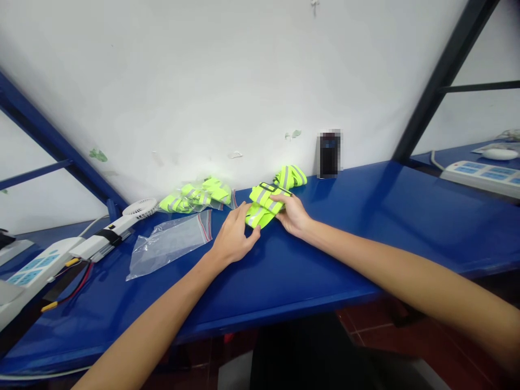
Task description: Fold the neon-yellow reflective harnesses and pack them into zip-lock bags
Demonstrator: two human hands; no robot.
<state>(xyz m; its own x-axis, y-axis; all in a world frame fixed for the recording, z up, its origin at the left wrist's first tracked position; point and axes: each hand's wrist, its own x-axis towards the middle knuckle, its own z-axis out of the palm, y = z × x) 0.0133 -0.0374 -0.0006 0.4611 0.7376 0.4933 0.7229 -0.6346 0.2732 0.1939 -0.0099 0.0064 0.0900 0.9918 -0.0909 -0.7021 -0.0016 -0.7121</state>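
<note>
A folded neon yellow reflective strap [264,205] with grey stripes and a black buckle is between my two hands, above the blue table [260,281]. My right hand [293,215] pinches its right side, thumb on top. At its left edge, my left hand [235,235] touches the strap, with the thumb and fingers apart. Just behind lies another neon yellow strap bundle [291,176]. Left of my left hand, a clear zip bag [170,244] lies flat. Beyond that bag, several neon yellow bundles in clear bags [197,195] rest against the wall.
A white fan [140,208], power strips [43,265] and wires with yellow connectors [81,284] occupy the left side. A blurred black object [329,154] stands by the wall. Another power strip [483,176] is at the far right, past a dark frame post [434,89].
</note>
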